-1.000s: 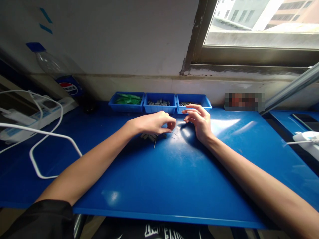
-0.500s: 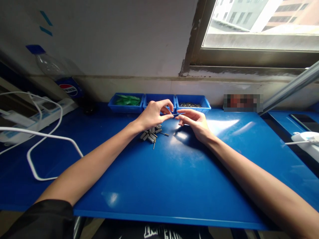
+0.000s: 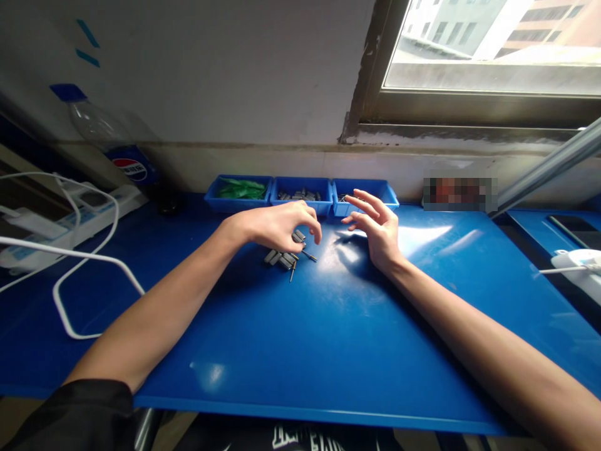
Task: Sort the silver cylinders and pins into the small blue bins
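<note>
My left hand (image 3: 284, 225) hovers palm down over a small pile of grey block-like pieces (image 3: 284, 260), partly covering it. Its thumb and curled forefinger are apart, and I see nothing between them. Thin metal pins (image 3: 293, 272) with brassy parts stick out at the pile's front and right. My right hand (image 3: 379, 228) is open with fingers spread, in front of the right blue bin (image 3: 392, 199), which contains thin metal pins partly hidden by the fingers. More grey pieces (image 3: 300, 196) lie in the middle blue bin (image 3: 278, 183).
A left blue bin (image 3: 213, 199) holds green film-like material (image 3: 241, 189). On the left stand a cola bottle (image 3: 134, 164) and a power strip (image 3: 61, 235) with a white cable (image 3: 59, 300). To the right are a metal pole (image 3: 549, 166) and a white device (image 3: 580, 266).
The hands have parted: the left moved down and left over the pile, the right slightly right with fingers spreading. The thin pin held between them is no longer seen there.
</note>
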### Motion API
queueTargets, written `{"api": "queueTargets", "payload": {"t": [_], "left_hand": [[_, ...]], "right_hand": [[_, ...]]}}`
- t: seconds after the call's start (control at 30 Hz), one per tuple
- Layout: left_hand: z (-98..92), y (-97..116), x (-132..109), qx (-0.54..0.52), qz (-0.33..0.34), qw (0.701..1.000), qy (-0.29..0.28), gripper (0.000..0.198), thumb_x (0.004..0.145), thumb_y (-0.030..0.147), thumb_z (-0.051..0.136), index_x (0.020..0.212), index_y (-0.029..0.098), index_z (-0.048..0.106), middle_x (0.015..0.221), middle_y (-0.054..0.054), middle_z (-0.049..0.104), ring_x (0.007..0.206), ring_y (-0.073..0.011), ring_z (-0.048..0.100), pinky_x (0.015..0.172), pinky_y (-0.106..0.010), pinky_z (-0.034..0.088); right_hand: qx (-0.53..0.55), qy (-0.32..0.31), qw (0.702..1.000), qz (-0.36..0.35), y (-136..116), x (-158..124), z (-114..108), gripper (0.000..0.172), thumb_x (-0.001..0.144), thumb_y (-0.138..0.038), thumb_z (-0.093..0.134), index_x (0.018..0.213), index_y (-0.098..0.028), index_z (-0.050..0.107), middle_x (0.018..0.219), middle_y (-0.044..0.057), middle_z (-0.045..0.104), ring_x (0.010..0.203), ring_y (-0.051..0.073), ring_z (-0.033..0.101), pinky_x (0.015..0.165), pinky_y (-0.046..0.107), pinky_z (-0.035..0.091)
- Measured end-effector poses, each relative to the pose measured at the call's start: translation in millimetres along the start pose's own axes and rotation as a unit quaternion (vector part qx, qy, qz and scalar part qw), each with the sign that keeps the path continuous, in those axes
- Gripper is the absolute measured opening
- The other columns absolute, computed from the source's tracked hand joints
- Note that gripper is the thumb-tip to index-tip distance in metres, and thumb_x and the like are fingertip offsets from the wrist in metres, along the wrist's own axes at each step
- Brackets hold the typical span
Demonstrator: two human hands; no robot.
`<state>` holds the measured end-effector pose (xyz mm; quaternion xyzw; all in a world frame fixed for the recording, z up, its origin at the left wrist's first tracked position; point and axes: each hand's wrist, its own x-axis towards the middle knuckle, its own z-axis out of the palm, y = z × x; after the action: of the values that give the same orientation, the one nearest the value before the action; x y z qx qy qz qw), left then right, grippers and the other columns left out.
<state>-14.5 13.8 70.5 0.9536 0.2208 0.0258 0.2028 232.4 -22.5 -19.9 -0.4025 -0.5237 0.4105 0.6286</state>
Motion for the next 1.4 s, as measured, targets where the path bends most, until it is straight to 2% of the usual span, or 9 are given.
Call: {"api": "queueTargets", "payload": {"t": [0.17, 0.37, 0.57, 0.77, 0.9, 1.0, 1.17, 1.27, 1.4], "left_hand": [[0.0, 10.5, -3.3, 0.031, -0.079, 0.989, -0.119, 0.049, 0.068, 0.019, 0.078, 0.115, 0.032, 0.076, 0.122, -0.003, 0.064, 0.122, -0.0274, 0.053, 0.098, -0.031, 0.048], [6.7, 10.9, 2.5, 0.046, -0.099, 0.983, -0.146, 0.038, 0.071, 0.022, 0.078, 0.109, 0.031, 0.077, 0.12, -0.005, 0.059, 0.12, -0.0275, 0.049, 0.098, -0.033, 0.047], [12.7, 9.2, 7.8, 0.061, -0.069, 0.989, -0.119, 0.015, 0.081, 0.024, 0.074, 0.094, 0.026, 0.081, 0.116, -0.007, 0.06, 0.114, -0.0265, 0.048, 0.101, -0.034, 0.042], [19.3, 3.3, 10.8, 0.044, -0.038, 0.994, -0.092, 0.01, 0.088, 0.024, 0.071, 0.091, 0.023, 0.08, 0.111, -0.007, 0.062, 0.111, -0.0245, 0.051, 0.096, -0.03, 0.043], [22.4, 4.9, 12.5, 0.04, -0.017, 0.999, -0.023, 0.007, 0.089, 0.023, 0.069, 0.092, 0.019, 0.074, 0.107, -0.007, 0.066, 0.109, -0.024, 0.055, 0.091, -0.03, 0.044], [27.0, 5.0, 14.5, 0.038, 0.003, 0.999, 0.012, 0.014, 0.089, 0.022, 0.069, 0.102, 0.019, 0.072, 0.107, -0.007, 0.069, 0.11, -0.0244, 0.057, 0.092, -0.031, 0.045], [37.4, 0.8, 18.4, 0.039, -0.002, 0.999, 0.023, 0.013, 0.09, 0.014, 0.064, 0.099, 0.02, 0.072, 0.098, -0.007, 0.072, 0.1, -0.022, 0.063, 0.085, -0.029, 0.047], [39.4, 0.9, 20.0, 0.039, -0.016, 0.999, 0.032, 0.021, 0.092, 0.013, 0.06, 0.108, 0.019, 0.073, 0.095, -0.007, 0.072, 0.095, -0.0213, 0.064, 0.08, -0.028, 0.047], [36.7, 1.7, 21.7, 0.032, -0.007, 0.997, 0.065, 0.032, 0.091, 0.013, 0.059, 0.119, 0.018, 0.075, 0.096, -0.008, 0.073, 0.096, -0.0215, 0.066, 0.084, -0.029, 0.05]], "right_hand": [[-0.025, -0.014, 1.0, -0.004, 0.8, -1.2, -1.6, 0.046, 0.082, -0.044, 0.081, 0.125, -0.03, 0.069, 0.127, 0.007, 0.076, 0.075, 0.019, 0.073, 0.068, 0.036, 0.061], [-0.015, -0.017, 1.0, 0.007, 0.5, -0.8, -1.2, 0.043, 0.082, -0.042, 0.08, 0.121, -0.029, 0.07, 0.122, 0.006, 0.078, 0.072, 0.018, 0.071, 0.067, 0.035, 0.06], [-0.016, -0.018, 1.0, 0.019, -0.6, -0.8, -1.0, 0.041, 0.082, -0.043, 0.078, 0.119, -0.028, 0.07, 0.12, 0.006, 0.078, 0.07, 0.017, 0.069, 0.067, 0.034, 0.059], [0.007, -0.019, 0.999, 0.03, -0.5, -1.0, -0.5, 0.036, 0.082, -0.036, 0.078, 0.115, -0.026, 0.072, 0.112, 0.005, 0.079, 0.067, 0.015, 0.067, 0.065, 0.032, 0.056], [0.008, -0.017, 0.999, 0.031, -0.6, -1.4, -0.3, 0.034, 0.082, -0.036, 0.077, 0.114, -0.026, 0.072, 0.11, 0.005, 0.079, 0.066, 0.015, 0.065, 0.065, 0.032, 0.055], [-0.007, -0.019, 0.999, 0.032, -0.3, -1.3, -0.7, 0.034, 0.083, -0.038, 0.075, 0.115, -0.026, 0.071, 0.109, 0.005, 0.079, 0.066, 0.015, 0.065, 0.066, 0.034, 0.056], [-0.019, -0.024, 0.999, 0.03, 1.5, -0.4, -1.8, 0.034, 0.084, -0.041, 0.074, 0.115, -0.027, 0.07, 0.11, 0.005, 0.079, 0.066, 0.016, 0.065, 0.068, 0.034, 0.056], [-0.005, -0.022, 0.999, 0.032, 1.2, -0.5, -1.6, 0.032, 0.084, -0.038, 0.074, 0.114, -0.026, 0.071, 0.109, 0.005, 0.079, 0.065, 0.015, 0.064, 0.067, 0.034, 0.056], [0.011, -0.021, 0.999, 0.032, -0.7, -0.9, -0.5, 0.028, 0.084, -0.035, 0.075, 0.111, -0.026, 0.073, 0.104, 0.003, 0.079, 0.063, 0.014, 0.064, 0.065, 0.033, 0.055]]}}
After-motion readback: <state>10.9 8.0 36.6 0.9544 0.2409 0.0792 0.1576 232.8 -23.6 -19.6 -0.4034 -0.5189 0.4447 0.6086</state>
